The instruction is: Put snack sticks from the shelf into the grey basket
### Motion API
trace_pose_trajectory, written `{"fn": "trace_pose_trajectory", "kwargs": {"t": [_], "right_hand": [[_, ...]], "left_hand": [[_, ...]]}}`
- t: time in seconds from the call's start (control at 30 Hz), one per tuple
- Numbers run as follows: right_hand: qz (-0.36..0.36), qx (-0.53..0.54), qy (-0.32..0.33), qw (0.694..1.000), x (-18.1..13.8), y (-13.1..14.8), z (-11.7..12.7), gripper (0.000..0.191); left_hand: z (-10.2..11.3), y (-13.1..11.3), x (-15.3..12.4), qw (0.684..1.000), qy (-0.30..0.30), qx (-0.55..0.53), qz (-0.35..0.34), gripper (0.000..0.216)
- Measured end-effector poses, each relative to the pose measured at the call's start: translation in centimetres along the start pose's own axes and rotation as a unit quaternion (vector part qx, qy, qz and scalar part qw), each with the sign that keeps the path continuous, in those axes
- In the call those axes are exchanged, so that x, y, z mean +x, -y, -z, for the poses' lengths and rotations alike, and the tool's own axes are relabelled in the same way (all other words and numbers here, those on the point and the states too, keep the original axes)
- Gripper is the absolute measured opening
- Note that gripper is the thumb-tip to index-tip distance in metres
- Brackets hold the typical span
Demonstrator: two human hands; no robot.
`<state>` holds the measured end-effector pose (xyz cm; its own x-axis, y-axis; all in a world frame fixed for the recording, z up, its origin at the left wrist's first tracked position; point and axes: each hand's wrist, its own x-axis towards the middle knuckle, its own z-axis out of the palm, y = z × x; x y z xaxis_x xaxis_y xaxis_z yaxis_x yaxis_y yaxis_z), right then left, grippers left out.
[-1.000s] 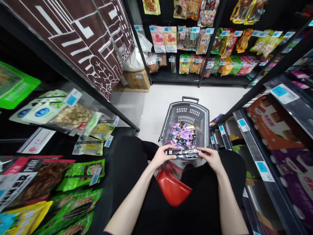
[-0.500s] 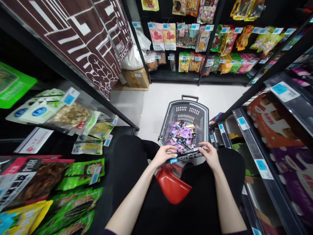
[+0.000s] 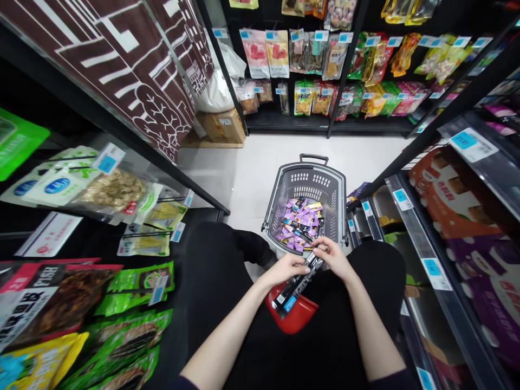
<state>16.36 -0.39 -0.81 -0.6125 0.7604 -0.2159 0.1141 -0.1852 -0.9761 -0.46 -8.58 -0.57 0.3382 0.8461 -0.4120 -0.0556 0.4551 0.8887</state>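
Observation:
Several long, slim black stick packets [image 3: 291, 293] with blue and white print are bunched together in front of my body, slanting from upper right to lower left. My left hand [image 3: 285, 268] is closed on them around the middle. At their upper end, my right hand [image 3: 333, 259] pinches them between thumb and fingers. Just beyond my hands stands a grey plastic shopping basket [image 3: 280, 203] on the floor. Small purple packets [image 3: 303, 219] lie loose in it, with some black sticks among them. The lower end of the bunch is over a red seat [image 3: 304, 315] between my legs.
Hanging snack bags [image 3: 111, 189] fill the rack close on my left. On the right runs a shelf [image 3: 410, 216] with price tags and boxes. Across the pale floor [image 3: 260, 151] is another snack rack [image 3: 288, 130], with a cardboard box [image 3: 225, 127] beside it.
The black packets have turned from nearly level to a steep slant, and their blue-printed end now points down toward me. My right hand has moved left, nearer my left hand.

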Motion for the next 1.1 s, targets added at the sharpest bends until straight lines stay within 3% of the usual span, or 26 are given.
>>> {"fn": "trace_pose_trajectory", "kwargs": {"t": [0.1, 0.23, 0.37, 0.47, 0.57, 0.67, 0.77, 0.87, 0.97, 1.03, 1.1], "right_hand": [[-0.025, 0.037, -0.028, 0.999, -0.1, 0.2, 0.4, 0.026], [-0.048, 0.083, -0.041, 0.995, -0.3, 0.3, 1.1, 0.026], [-0.059, 0.121, -0.059, 0.989, -0.4, 0.2, 1.8, 0.025], [-0.067, 0.152, -0.069, 0.984, -0.6, 0.4, 2.2, 0.024], [-0.086, 0.198, -0.074, 0.974, -0.7, 0.8, 2.5, 0.024], [-0.113, 0.245, -0.07, 0.96, -0.6, 0.9, 2.9, 0.022], [-0.123, 0.279, -0.059, 0.95, -0.5, 0.7, 3.4, 0.021], [-0.099, 0.312, -0.06, 0.943, -0.6, 0.5, 3.8, 0.032], [-0.075, 0.303, -0.048, 0.949, -0.7, 0.4, 3.8, 0.046], [-0.079, 0.258, -0.063, 0.961, -0.6, 0.2, 3.4, 0.043], [-0.086, 0.193, -0.106, 0.972, -0.3, -0.2, 3.1, 0.035]], "left_hand": [[0.1, -0.5, -0.5, 0.995, 0.074, -0.061, 0.02, 0.039], [0.4, -0.7, -1.2, 0.965, 0.19, -0.177, 0.036, 0.071], [0.7, -0.4, -1.6, 0.939, 0.254, -0.226, 0.058, 0.101], [0.7, -0.3, -1.9, 0.916, 0.293, -0.266, 0.069, 0.11], [0.6, -0.6, -2.1, 0.905, 0.293, -0.308, 0.031, 0.118], [0.6, -0.9, -2.3, 0.911, 0.242, -0.333, -0.023, 0.122], [0.8, -0.7, -2.2, 0.919, 0.152, -0.358, -0.062, 0.103], [1.4, -0.4, -1.8, 0.916, 0.026, -0.388, -0.095, 0.071], [2.0, -0.4, -0.9, 0.915, -0.141, -0.363, -0.105, 0.045], [2.4, -0.5, -0.3, 0.916, -0.237, -0.311, -0.095, 0.035], [2.6, -0.3, 0.2, 0.916, -0.288, -0.267, -0.085, 0.033]]}}
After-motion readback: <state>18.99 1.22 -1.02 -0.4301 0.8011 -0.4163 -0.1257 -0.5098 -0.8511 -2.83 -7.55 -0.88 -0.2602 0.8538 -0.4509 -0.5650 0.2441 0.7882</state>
